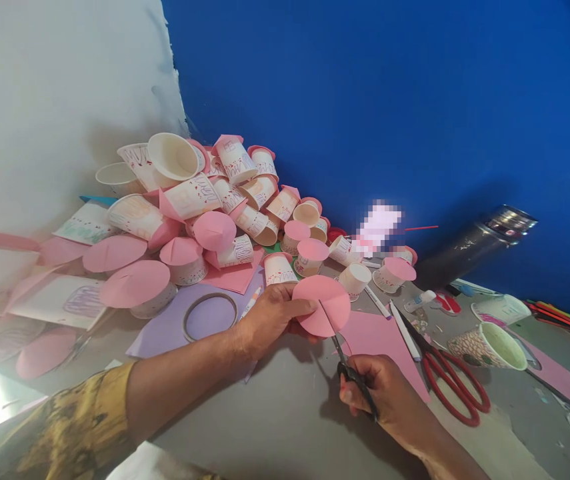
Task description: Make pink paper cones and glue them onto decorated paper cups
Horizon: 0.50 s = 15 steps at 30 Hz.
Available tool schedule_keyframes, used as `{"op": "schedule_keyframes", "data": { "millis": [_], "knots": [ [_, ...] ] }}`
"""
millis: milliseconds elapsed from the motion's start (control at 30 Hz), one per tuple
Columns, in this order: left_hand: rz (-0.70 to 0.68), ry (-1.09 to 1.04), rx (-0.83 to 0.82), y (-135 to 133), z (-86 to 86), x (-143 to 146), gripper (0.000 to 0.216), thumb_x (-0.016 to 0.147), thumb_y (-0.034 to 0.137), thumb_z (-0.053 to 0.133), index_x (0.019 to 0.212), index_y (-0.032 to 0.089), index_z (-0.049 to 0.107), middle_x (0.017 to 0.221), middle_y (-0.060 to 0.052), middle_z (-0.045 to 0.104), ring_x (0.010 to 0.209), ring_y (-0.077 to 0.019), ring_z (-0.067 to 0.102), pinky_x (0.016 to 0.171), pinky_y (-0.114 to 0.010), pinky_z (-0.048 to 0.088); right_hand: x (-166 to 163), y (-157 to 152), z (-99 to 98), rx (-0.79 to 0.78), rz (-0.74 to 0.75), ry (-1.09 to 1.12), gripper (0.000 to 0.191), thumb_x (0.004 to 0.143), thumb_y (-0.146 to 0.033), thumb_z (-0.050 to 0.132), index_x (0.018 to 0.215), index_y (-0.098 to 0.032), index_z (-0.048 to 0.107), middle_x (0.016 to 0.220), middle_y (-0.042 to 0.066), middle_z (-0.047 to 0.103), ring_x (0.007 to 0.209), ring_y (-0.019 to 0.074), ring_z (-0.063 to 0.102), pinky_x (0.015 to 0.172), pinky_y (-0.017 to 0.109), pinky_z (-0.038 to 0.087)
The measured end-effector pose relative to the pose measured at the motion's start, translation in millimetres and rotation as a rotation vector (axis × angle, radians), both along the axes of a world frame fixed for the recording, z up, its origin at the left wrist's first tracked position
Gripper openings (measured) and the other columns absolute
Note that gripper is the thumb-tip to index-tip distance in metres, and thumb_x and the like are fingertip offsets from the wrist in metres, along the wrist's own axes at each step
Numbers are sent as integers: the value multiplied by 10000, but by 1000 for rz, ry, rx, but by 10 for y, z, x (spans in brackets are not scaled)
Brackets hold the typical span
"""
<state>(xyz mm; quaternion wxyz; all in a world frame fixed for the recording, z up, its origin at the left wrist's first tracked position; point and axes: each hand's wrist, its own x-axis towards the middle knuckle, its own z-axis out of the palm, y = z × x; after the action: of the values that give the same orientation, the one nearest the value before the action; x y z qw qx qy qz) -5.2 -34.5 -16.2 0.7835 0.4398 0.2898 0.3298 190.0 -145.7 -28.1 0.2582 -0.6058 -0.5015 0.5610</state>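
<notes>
My left hand (pixel 275 313) pinches the left edge of a round pink paper disc (pixel 332 300), thumb on top. In my right hand (pixel 379 390) is a small pair of scissors with black handles (pixel 357 387). Its blades lie at the disc, reaching in from the lower right edge toward the middle. Just behind the disc stand small paper cups with pink paper tops (pixel 312 253). A flat pink paper sheet (pixel 379 340) lies on the table to the right, partly behind the disc and scissors.
Many decorated paper cups (pixel 192 197) are heaped at the left and back against the wall. A tape roll (pixel 209 317) lies on purple paper (pixel 159 330). To the right are red-handled scissors (pixel 457 390), a marker (pixel 405 330), a patterned cup (pixel 487 347) and a dark bottle (pixel 469 247).
</notes>
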Motion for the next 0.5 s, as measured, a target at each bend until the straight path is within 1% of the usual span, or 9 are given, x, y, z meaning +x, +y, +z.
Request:
{"op": "schedule_keyframes", "data": {
  "millis": [133, 367, 433, 500],
  "knots": [
    [-18, -13, 0, -1, 11, -1, 354, 746, 353, 767, 992, 99, 761, 815, -118, 733, 676, -187, 663, 575, -285, 572, 0, -9, -9, 1, 4, 16, 493, 673, -631, 771, 621, -186, 566, 570, -22, 526, 579, 122, 416, 570, 255, 320],
    [-22, -16, -20, -2, -14, -2, 383, 745, 335, 761, 1044, 96, 759, 847, -126, 751, 645, -174, 657, 570, -287, 575, -12, 21, 31, -8, 31, -11, 548, 649, -699, 757, 637, -186, 563, 599, -8, 533, 586, 130, 430, 566, 259, 339],
    [-32, -9, -32, 5, -21, -6, 375, 746, 339, 754, 1028, 92, 755, 831, -122, 749, 627, -172, 657, 550, -277, 565, 0, 23, 36, -2, 56, 7, 572, 652, -725, 746, 672, -180, 573, 623, -8, 526, 598, 128, 422, 569, 257, 332],
    [-26, -8, -30, 14, -18, -12, 342, 753, 353, 746, 969, 88, 749, 793, -115, 739, 606, -168, 653, 527, -264, 547, 23, 18, 39, 7, 78, 22, 590, 662, -742, 735, 697, -174, 578, 643, -10, 516, 609, 123, 406, 570, 254, 318]
  ]
}}
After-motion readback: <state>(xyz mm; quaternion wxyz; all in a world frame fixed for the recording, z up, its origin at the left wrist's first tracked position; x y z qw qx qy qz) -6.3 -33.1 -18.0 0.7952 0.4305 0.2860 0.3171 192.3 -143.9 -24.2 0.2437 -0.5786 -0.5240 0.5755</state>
